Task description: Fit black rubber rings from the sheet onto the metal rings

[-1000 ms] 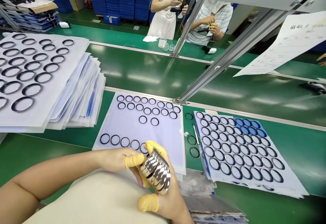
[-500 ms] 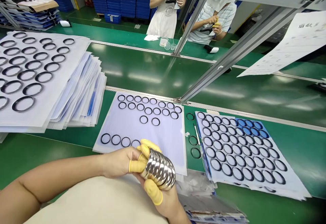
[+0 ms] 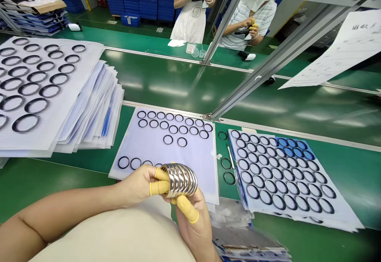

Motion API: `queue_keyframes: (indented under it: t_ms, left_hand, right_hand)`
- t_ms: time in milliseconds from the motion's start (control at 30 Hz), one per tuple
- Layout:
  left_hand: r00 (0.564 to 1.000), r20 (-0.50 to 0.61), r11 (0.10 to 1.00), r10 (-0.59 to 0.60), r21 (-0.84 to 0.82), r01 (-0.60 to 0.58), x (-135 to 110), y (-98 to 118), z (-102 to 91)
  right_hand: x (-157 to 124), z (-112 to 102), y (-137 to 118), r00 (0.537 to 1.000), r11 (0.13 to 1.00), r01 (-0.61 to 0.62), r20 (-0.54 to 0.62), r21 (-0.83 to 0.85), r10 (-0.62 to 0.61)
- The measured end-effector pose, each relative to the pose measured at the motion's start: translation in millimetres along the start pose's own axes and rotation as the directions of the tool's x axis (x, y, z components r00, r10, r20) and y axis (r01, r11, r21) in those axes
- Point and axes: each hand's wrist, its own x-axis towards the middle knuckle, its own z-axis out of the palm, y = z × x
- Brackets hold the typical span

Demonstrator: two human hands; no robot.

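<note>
A stack of shiny metal rings (image 3: 180, 180) is held low in the middle, between both hands. My right hand (image 3: 195, 224) cups the stack from below, with yellow finger cots on thumb and fingertips. My left hand (image 3: 143, 182) pinches the stack's left end with cot-covered fingertips. Just beyond the hands lies a white sheet (image 3: 154, 149) with rows of dark rings laid flat along its far edge and a short row at its near edge.
A thick pile of ring-covered sheets (image 3: 53, 91) sits at the left. Another full sheet of rings (image 3: 282, 174) lies at the right, with three loose rings (image 3: 228, 170) beside it. A slanted metal bar (image 3: 268, 69) crosses overhead. Two people stand across the green conveyor (image 3: 184, 83).
Both hands have lifted the ring stack up and slightly left. The stack has turned more level, and my right thumb now lies under it.
</note>
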Motion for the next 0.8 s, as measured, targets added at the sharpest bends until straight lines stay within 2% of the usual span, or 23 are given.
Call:
queue_keyframes:
  t_ms: [167,300,367,467,567,667,800]
  left_hand:
    - [0.999,-0.009,0.995,0.045,0.088,-0.044,3.0,-0.7,-1.7]
    - [0.985,0.025,0.956,0.170,0.238,-0.172,1.8,-2.1,-1.7]
    - [0.974,0.046,0.925,0.221,0.308,-0.224,0.1,-2.4,-2.0]
    - [0.969,0.073,0.907,0.237,0.340,-0.247,-1.5,-1.2,-4.0]
    - [0.977,0.115,0.948,0.178,0.248,-0.202,-1.0,0.7,-7.2]
    - [0.985,0.159,0.992,0.067,0.097,-0.083,-0.4,0.1,-10.5]
    - [0.992,0.125,0.999,-0.022,-0.021,0.025,-1.1,-3.7,-12.5]
  right_hand:
    - [5.1,9.4,-0.9,0.995,0.998,-0.006,-0.102,0.070,0.013]
    - [8.7,11.0,-0.5,0.990,0.994,-0.024,-0.133,0.103,0.038]
    - [9.7,9.6,-0.8,0.988,0.995,-0.032,-0.149,0.093,0.046]
    - [9.6,6.1,-2.1,0.986,0.998,-0.052,-0.159,0.028,0.056]
    - [7.3,2.9,-3.5,0.993,1.000,-0.016,-0.115,-0.013,0.014]
    - [2.8,-1.1,-3.7,0.999,0.998,0.029,-0.028,-0.055,-0.031]
    - [-4.9,-9.7,-2.6,0.998,0.988,0.053,-0.016,-0.148,-0.056]
